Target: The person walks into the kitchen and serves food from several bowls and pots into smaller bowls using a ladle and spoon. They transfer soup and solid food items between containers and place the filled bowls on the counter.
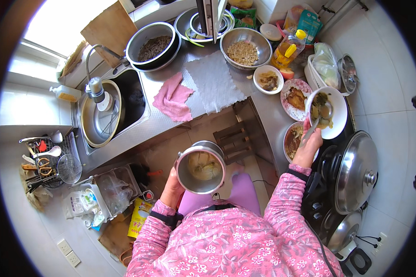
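Observation:
My left hand (173, 187) grips the side of a deep metal pot (198, 187), held in front of my body above the floor. Pale, cloudy liquid with some solid food lies at its bottom. Over at the right counter, my right hand (308, 147) holds a white bowl (339, 110) tilted, together with a metal spoon (309, 134) whose head rests inside among greenish cooked food. Below and beside that bowl are a patterned plate (307, 86) with browned food and a bowl of shredded food (287, 137), partly hidden by my right hand.
A sink (138, 117) holding a metal basin (84, 119) is at the left. Pink cloth (173, 97) and grey cloth (213, 83) lie on the counter. Farther back are a bowl of peanuts (225, 52) and an oil bottle (287, 52). A lidded wok (355, 173) sits right; a wooden stool (234, 142) stands below.

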A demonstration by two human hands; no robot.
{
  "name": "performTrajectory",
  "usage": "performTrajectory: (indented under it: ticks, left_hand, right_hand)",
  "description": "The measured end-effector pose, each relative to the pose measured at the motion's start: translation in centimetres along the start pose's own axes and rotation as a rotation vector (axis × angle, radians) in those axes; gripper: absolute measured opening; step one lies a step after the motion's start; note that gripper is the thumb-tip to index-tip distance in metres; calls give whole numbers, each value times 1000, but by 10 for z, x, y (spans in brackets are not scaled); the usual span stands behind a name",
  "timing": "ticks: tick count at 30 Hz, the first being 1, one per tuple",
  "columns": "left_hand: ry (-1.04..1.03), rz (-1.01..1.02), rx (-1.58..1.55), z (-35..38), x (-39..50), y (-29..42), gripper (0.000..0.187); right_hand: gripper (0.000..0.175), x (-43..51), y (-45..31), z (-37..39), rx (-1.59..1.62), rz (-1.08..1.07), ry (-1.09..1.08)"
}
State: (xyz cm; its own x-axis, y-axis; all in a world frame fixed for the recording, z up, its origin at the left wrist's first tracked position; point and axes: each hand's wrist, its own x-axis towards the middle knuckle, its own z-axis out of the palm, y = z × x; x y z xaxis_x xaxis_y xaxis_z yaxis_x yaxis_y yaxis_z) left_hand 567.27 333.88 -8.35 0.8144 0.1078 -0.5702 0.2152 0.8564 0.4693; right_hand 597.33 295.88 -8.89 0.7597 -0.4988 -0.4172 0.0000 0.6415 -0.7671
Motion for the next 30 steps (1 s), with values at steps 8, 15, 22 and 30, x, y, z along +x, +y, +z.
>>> performTrajectory:
  ticks: [8, 15, 22, 30]
  left_hand:
    - [221, 174, 78, -34, 4, 52, 56]
    - [262, 150, -104, -56, 7, 119, 49]
    - [136, 360, -84, -37, 24, 158, 43]
    - [232, 438, 154, -30, 27, 203, 51]
  right_hand:
    - [35, -128, 17, 55, -523, 196, -233]
    - [40, -194, 99, 101, -575, 454, -635]
    - [41, -207, 181, 150, -611, 556, -661]
    - [34, -200, 217, 179, -619, 583, -550]
